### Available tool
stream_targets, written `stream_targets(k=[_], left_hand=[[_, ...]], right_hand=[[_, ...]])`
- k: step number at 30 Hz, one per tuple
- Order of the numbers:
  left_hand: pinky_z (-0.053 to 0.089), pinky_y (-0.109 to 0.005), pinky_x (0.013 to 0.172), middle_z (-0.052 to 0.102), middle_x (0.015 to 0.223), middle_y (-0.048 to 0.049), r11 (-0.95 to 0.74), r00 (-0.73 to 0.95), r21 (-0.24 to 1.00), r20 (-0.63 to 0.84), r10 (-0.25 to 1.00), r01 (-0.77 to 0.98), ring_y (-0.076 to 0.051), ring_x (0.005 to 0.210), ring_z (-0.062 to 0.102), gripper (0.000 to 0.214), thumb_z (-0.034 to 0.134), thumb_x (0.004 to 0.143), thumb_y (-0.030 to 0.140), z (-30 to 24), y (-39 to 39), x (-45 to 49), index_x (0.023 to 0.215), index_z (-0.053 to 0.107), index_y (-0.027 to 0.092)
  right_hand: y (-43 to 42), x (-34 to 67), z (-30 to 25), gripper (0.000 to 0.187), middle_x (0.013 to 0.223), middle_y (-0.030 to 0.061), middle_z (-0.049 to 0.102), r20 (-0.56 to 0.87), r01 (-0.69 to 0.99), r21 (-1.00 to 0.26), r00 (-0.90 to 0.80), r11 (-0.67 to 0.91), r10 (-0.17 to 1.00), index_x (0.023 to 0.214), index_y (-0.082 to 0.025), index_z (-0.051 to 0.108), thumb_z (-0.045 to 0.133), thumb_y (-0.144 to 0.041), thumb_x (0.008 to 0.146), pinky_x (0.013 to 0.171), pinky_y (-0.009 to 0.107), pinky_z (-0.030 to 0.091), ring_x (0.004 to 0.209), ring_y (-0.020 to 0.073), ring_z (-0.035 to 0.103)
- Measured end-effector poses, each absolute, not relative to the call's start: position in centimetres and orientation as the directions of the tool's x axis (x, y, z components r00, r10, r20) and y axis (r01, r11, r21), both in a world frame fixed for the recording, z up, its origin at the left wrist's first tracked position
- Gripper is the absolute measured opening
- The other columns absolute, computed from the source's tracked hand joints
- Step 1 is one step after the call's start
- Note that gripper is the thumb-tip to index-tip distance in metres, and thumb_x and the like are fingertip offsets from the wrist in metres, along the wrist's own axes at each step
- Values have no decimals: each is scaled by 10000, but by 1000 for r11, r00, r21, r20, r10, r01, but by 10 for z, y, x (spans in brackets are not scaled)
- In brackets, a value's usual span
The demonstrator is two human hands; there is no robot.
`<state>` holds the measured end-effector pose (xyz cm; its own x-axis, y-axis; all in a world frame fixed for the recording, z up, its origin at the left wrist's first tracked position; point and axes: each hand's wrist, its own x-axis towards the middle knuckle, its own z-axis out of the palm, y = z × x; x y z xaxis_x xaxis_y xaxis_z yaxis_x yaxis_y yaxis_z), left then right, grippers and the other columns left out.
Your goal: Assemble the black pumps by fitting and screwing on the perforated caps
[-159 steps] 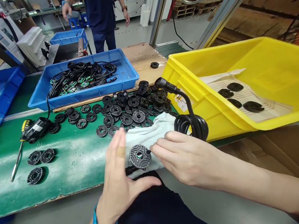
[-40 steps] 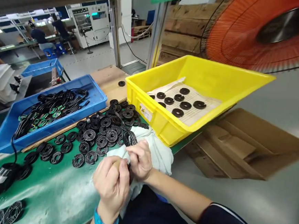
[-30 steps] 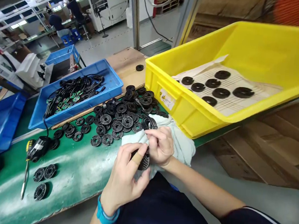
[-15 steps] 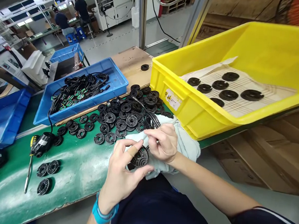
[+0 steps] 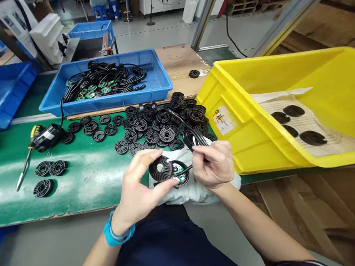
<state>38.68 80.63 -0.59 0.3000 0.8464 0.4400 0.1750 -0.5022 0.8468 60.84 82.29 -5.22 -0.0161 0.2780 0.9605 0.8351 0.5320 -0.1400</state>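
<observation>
Between thumb and fingers, my left hand [image 5: 138, 187] grips a black round disc cover [image 5: 157, 171] with curved grooves and a hole in its middle. Just right of it, partly overlapped by it, shows a round black housing [image 5: 187, 179] with a green circuit board [image 5: 179, 169] inside. My right hand [image 5: 216, 164] is closed on a black cable [image 5: 188, 169] that runs to the board. More of this cable lies coiled behind the right fingers. A pale cloth [image 5: 197, 194] lies beneath both hands. Whether the left fingers also touch the housing, I cannot tell.
Many grooved black discs [image 5: 151, 136] are piled behind my hands. A blue tray [image 5: 157, 72] holds cables and circuit boards. The yellow bin [image 5: 243, 109] at right contains several discs on paper. An electric screwdriver [image 5: 46, 137] lies left on the green table [image 5: 90, 183].
My view has shifted, tilting lower. My right hand has drawn away from the disc, still closed on the cable. The circuit board in its housing now shows beside the disc in my left hand.
</observation>
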Motion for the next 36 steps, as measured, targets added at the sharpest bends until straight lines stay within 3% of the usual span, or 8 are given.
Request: stream_targets(k=[5, 10, 14, 22, 28, 32, 36], left_hand=[[552, -451, 1012, 651, 1230, -113, -607, 385, 782, 522, 761, 140, -250, 1166, 632, 545, 846, 820, 307, -5, 807, 394, 1304, 615, 214], [565, -406, 972, 662, 1180, -95, -582, 348, 790, 500, 793, 190, -231, 1111, 642, 544, 857, 807, 289, 0, 811, 386, 1297, 634, 209], [559, -415, 999, 692, 1221, -106, -632, 395, 750, 530, 750, 194, -243, 1144, 644, 645, 872, 788, 305, 3, 808, 389, 1347, 574, 186], [581, -464, 919, 715, 1165, -119, -695, 430, 680, 569, 701, 234, -277, 1077, 642, 644, 890, 756, 331, -6, 802, 409, 1292, 569, 172], [567, -461, 932, 706, 1202, -101, -658, 451, 727, 529, 719, 196, -267, 1095, 624, 643, 885, 770, 265, -3, 803, 406, 1324, 565, 204], [559, -444, 940, 722, 1174, -93, -636, 380, 756, 549, 745, 155, -259, 1086, 639, 620, 899, 750, 309, -7, 802, 412, 1280, 595, 203], [542, -448, 953, 713, 1193, -98, -649, 404, 737, 545, 735, 188, -259, 1105, 630, 596, 872, 787, 246, -7, 801, 414, 1304, 581, 196]], right_hand=[[823, 614, -48, 330, 514, -100, 521, 951, 832, -81, -101, 548, 293, 1056, -255, 654, 713, -85, 779, 566, 319, 391, 447, 116, 471], [821, 615, -33, 337, 498, -116, 546, 929, 808, -28, -197, 588, 315, 1034, -254, 630, 731, -64, 774, 545, 303, 373, 421, 97, 439], [819, 613, -22, 308, 480, -129, 559, 910, 800, 8, -255, 600, 327, 1039, -263, 610, 703, -77, 812, 527, 295, 364, 401, 95, 437], [817, 615, -19, 257, 480, -136, 562, 884, 784, 16, -301, 621, 357, 1056, -284, 578, 684, -135, 876, 548, 298, 388, 412, 101, 481], [815, 623, -27, 290, 507, -125, 572, 841, 796, -72, -276, 602, 465, 1092, -303, 590, 708, -168, 865, 607, 323, 412, 451, 119, 536], [815, 621, -27, 275, 519, -119, 567, 853, 794, -90, -250, 602, 457, 1088, -315, 595, 709, -173, 882, 594, 324, 411, 438, 120, 510], [817, 618, -20, 301, 510, -123, 548, 867, 766, -63, -275, 640, 415, 1092, -321, 601, 705, -135, 880, 579, 313, 416, 420, 116, 475]])
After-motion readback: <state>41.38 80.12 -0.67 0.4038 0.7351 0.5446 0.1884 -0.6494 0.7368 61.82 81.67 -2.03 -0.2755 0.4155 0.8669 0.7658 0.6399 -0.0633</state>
